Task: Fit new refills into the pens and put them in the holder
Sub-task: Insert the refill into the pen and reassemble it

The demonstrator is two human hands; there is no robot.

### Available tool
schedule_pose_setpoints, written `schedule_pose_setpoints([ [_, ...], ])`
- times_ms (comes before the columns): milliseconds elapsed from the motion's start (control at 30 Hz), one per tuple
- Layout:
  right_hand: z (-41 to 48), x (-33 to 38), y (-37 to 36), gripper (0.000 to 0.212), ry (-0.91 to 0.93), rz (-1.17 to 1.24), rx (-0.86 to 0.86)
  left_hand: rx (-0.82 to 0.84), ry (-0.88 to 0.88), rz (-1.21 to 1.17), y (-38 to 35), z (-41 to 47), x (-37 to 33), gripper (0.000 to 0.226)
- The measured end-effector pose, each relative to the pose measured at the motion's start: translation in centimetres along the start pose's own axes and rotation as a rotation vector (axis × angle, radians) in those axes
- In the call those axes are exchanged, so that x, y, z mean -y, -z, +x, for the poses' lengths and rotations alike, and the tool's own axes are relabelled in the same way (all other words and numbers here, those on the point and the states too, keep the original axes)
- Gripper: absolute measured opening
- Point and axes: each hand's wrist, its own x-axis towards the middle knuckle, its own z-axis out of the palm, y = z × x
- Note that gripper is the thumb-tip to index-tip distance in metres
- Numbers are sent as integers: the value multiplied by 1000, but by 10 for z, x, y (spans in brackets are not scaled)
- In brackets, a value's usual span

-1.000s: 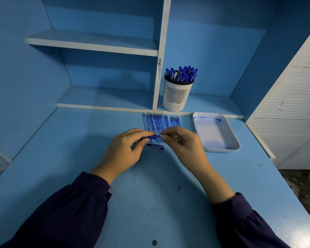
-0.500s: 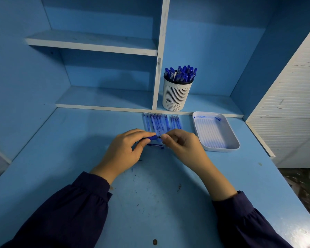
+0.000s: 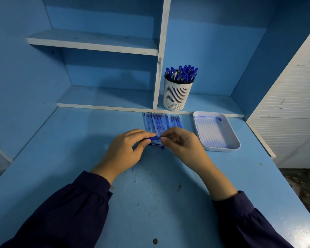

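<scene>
Many blue pens (image 3: 182, 73) already stand in the white slotted holder (image 3: 177, 95) on the low shelf (image 3: 213, 104), as a person assembles another at a blue desk (image 3: 150, 194). The left hand (image 3: 125, 149) grips a blue pen barrel (image 3: 153, 138); the right hand (image 3: 181, 142) pinches a thin refill (image 3: 163, 137) at the barrel's end, apparently mid-insertion. A loose pen part (image 3: 157, 145) lies beneath the hands, a row of apparent spare refills (image 3: 159, 122) just behind, an ink-smeared tray (image 3: 222, 149) alongside. The job looks well advanced, though that row suggests more to do

study nook, blue desk (image 3: 79, 158), shelves (image 3: 97, 43)
</scene>
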Motion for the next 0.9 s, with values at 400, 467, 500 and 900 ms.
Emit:
schedule_pose_setpoints([
  [400, -1, 2, 1, 12, -31, 55, 8, 2, 2, -8, 1, 0, -1, 24],
  [467, -1, 3, 1, 12, 1, 52, 11, -1, 1, -9, 0, 0, -1, 23],
  [500, -1, 3, 0, 10, 12, 28, 7, -1, 0, -7, 0, 0, 0, 23],
  [900, 0, 1, -8, 6, 27, -102, -127, -53, -30, 5, -2, 3, -2, 22],
])
